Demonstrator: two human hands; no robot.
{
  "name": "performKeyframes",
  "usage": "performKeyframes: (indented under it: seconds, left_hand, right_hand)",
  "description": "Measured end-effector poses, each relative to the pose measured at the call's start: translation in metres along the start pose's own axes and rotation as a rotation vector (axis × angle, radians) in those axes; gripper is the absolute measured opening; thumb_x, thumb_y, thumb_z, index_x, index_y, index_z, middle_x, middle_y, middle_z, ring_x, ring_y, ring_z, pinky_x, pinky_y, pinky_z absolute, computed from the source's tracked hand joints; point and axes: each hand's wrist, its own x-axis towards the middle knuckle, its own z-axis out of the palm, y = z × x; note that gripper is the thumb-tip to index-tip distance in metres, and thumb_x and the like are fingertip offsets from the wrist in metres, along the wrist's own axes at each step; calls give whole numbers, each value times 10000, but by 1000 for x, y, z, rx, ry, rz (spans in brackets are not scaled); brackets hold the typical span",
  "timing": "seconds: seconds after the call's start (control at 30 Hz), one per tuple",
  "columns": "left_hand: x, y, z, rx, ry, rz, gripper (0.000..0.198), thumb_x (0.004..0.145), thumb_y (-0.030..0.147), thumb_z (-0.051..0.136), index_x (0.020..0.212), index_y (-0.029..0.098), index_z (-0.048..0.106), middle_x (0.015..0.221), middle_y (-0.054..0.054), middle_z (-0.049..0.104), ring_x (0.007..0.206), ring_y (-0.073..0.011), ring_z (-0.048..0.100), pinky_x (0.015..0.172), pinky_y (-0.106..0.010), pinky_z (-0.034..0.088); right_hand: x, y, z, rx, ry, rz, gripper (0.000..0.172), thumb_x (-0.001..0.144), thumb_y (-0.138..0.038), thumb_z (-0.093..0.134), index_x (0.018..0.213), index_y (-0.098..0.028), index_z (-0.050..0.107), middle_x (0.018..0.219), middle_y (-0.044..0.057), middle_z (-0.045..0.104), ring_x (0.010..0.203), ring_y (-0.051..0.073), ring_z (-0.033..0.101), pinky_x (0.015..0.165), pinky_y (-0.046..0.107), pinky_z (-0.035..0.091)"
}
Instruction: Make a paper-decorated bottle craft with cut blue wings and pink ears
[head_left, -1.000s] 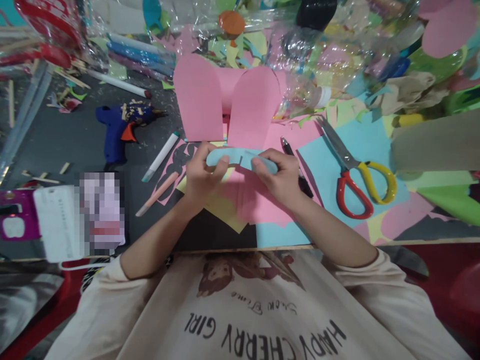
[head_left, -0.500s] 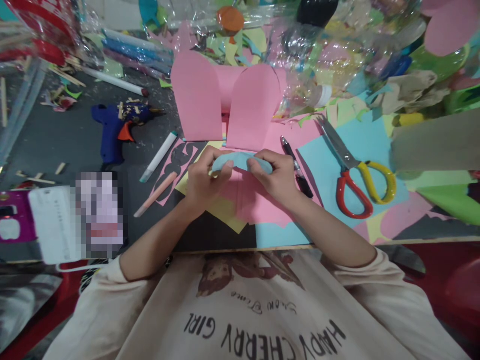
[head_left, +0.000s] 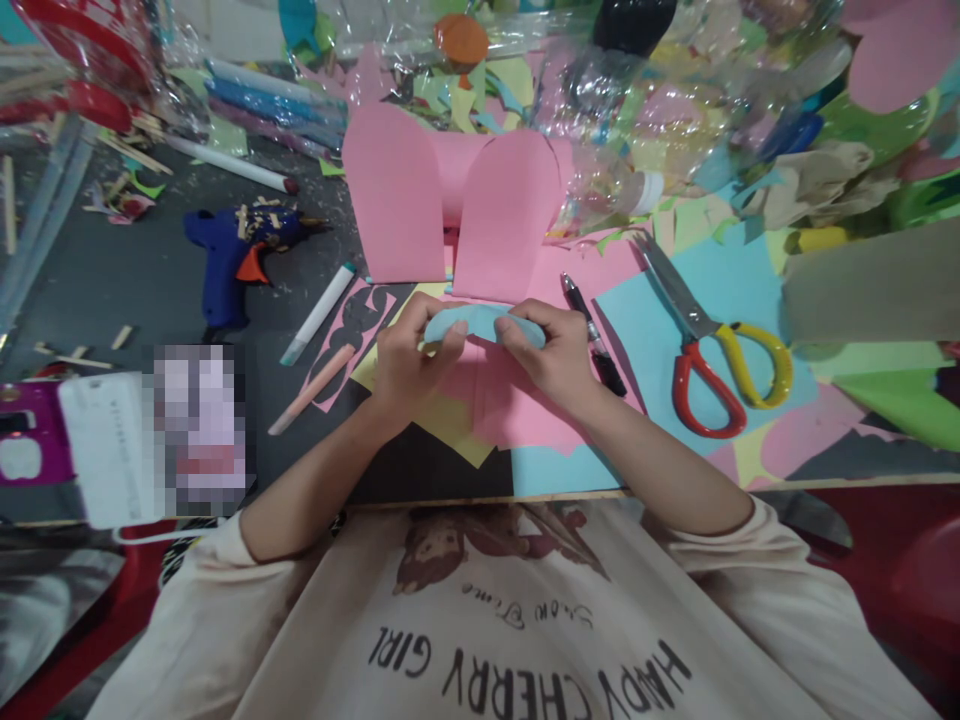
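Both hands pinch a small light-blue paper strip, bent into a shallow arch. My left hand grips its left end with thumb and fingers closed. Its right end is held the same way by my right hand. The strip hangs just above pink paper sheets lying on the table. Directly behind it stands a pink paper piece with two rounded flaps.
Red-and-yellow scissors lie on a blue sheet to the right, a black pen beside my right hand. Left of the sheets are a white marker, a pink pen and a blue glue gun. Clear plastic wrap and paper scraps crowd the back.
The blue strip went from nearly flat to arched upward as both hands pushed its ends slightly together. In the last half second nothing visibly moved.
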Motion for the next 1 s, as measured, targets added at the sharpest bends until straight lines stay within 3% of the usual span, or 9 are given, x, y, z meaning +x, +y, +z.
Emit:
performKeyframes:
  seconds: [0.53, 0.8, 1.0]
  left_hand:
    - [1, 1, 1, 73, -1, 106, 233, 894, 390, 564, 745, 229, 486, 564, 60, 506, 433, -82, 459, 427, -247, 359]
    - [-1, 4, 1, 23, -32, 25, 239, 886, 431, 588, 738, 264, 504, 582, 51, 524, 465, -101, 480, 440, -268, 389]
    - [-2, 0, -1, -180, -63, -16, 328, 845, 539, 635, 739, 238, 557, 684, 14, 624, 550, -111, 546, 505, -283, 431]
  right_hand:
    - [0, -1, -1, -9, -3, 20, 246, 776, -321, 548, 568, -190, 546, 521, -35, 488, 508, 89, 395, 508, 241, 341]
    - [0, -1, -1, -11, -8, 10, 235, 780, -306, 545, 575, -193, 530, 520, -40, 471, 506, 90, 403, 510, 243, 341]
    - [0, 1, -1, -21, -19, -22, 247, 808, -308, 552, 588, -198, 525, 541, -35, 486, 520, 97, 421, 525, 249, 361]
